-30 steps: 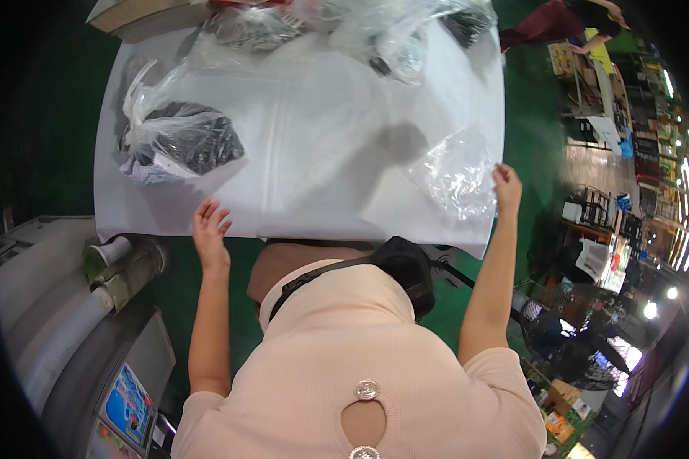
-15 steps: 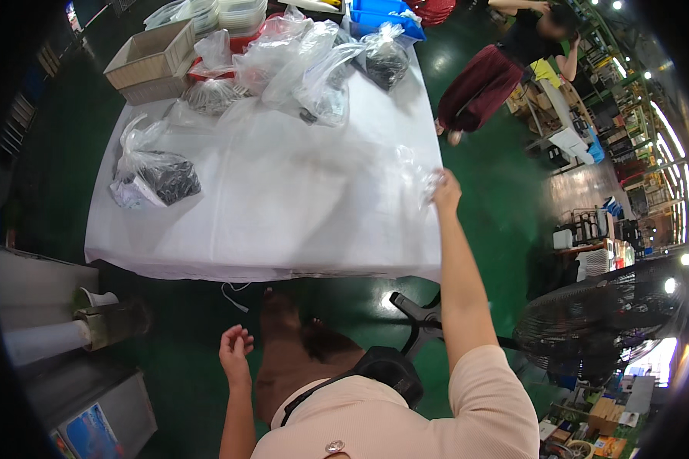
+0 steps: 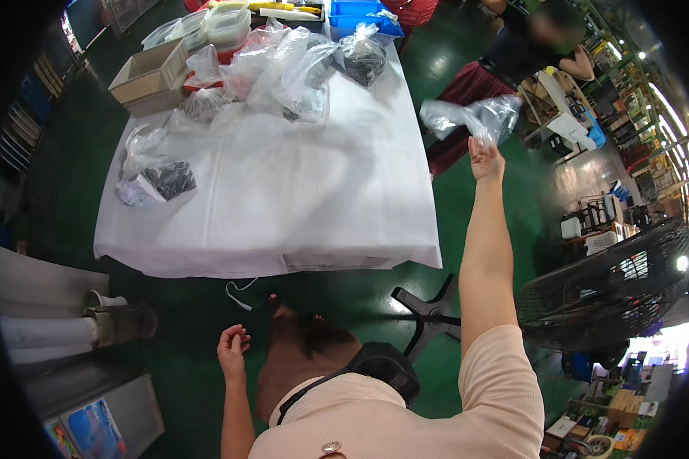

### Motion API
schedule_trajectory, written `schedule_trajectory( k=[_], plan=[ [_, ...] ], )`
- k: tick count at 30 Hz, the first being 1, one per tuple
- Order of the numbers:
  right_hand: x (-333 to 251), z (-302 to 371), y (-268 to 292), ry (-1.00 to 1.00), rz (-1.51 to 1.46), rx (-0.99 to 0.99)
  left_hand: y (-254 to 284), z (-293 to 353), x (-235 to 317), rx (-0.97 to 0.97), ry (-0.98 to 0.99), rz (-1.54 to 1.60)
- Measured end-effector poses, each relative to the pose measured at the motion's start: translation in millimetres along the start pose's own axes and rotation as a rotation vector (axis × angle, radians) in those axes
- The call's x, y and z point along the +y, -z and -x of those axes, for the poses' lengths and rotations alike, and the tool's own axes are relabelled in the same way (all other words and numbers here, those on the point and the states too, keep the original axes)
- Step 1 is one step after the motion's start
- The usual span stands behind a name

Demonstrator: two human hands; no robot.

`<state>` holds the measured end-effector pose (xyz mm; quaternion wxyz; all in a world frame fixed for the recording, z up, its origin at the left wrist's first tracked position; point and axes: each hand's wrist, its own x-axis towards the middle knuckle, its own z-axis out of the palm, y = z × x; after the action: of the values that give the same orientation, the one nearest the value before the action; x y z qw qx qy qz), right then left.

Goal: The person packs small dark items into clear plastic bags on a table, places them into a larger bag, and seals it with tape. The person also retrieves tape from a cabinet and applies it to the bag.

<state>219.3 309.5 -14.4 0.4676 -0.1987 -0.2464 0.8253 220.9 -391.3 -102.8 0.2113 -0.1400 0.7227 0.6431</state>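
Note:
Out past the table's right edge, my right hand (image 3: 486, 161) grips the lower edge of a clear plastic bag (image 3: 467, 118), which billows above the fingers. The bag looks thin and crumpled, and I make out no contents. My left hand (image 3: 233, 341) hangs low in front of the table, its fingers loosely curled and slightly apart, with nothing in it. On the left of the white-covered table (image 3: 283, 206) lies a tied clear bag of dark items (image 3: 168, 180), with a pale piece in it.
Clear bags (image 3: 283, 80), grey bins (image 3: 149, 73), stacked plastic tubs (image 3: 226, 27) and blue trays (image 3: 364, 19) crowd the table's far side. A person (image 3: 528, 46) stands beyond the right edge. A large black fan (image 3: 605, 287) and its base (image 3: 429, 310) stand at right.
My right hand has swung from the table's right edge outward and away, lifting the clear bag off the table, where it spreads in the air. My left hand has barely moved.

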Motion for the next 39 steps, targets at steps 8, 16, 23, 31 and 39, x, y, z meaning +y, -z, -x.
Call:
schedule_trajectory(
  k=[8, 16, 23, 31, 39],
  plan=[
    [-9.1, 8.1, -14.5, 0.182, 0.006, 0.066, 68.1, 13.6, -126.3, -0.136, 0.028, -0.673],
    [-18.4, -26.7, 14.3, 0.326, 0.044, 0.206, 124.8, 20.8, -182.9, -0.068, 0.349, -0.655],
    [-0.2, -4.4, 4.3, 0.352, 0.128, 0.363, 137.4, 4.4, -174.9, -0.003, 0.353, -0.520],
    [12.4, 2.2, -11.8, 0.298, 0.179, 0.377, 142.9, 3.5, -197.9, -0.015, 0.338, -0.491],
    [-37.4, -74.6, 40.4, 0.067, 0.387, 0.104, 144.2, 19.8, -223.8, -0.077, 0.210, -0.639]
  ],
)
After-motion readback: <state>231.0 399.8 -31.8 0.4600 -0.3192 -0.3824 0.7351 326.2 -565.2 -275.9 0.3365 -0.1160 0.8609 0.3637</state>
